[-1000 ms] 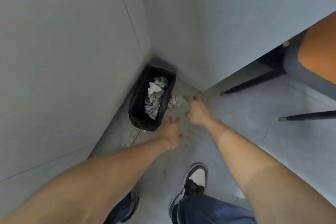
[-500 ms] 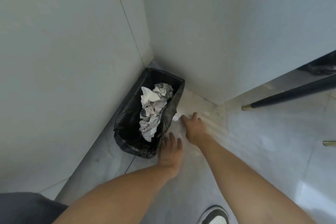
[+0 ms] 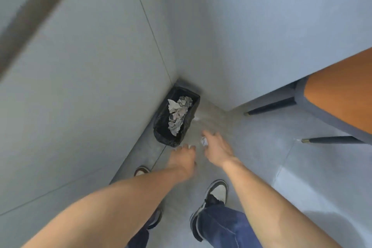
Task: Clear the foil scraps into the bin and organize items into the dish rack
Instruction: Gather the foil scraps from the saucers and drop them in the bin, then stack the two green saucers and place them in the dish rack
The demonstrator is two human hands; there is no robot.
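A black-lined bin [image 3: 161,131] stands in the corner of two grey walls, with several crumpled foil scraps [image 3: 178,115] piled inside. My right hand [image 3: 218,150] hovers just right of the bin's near end and pinches a small crumpled foil scrap [image 3: 204,141] at its fingertips. My left hand [image 3: 184,158] hangs beside it, near the bin's front corner, fingers loosely apart and holding nothing. A small pale speck [image 3: 196,119] lies on the floor by the bin's right side; I cannot tell if it is foil.
A chair with an orange seat [image 3: 342,98] and dark legs [image 3: 269,106] stands at the right. Grey tiled walls close in the left and back. My two feet in sneakers [image 3: 218,189] stand on the grey floor below the hands.
My right hand has lifted off the floor beside the bin with a foil scrap in it. Both hands have drawn back, and the view has pulled up and away.
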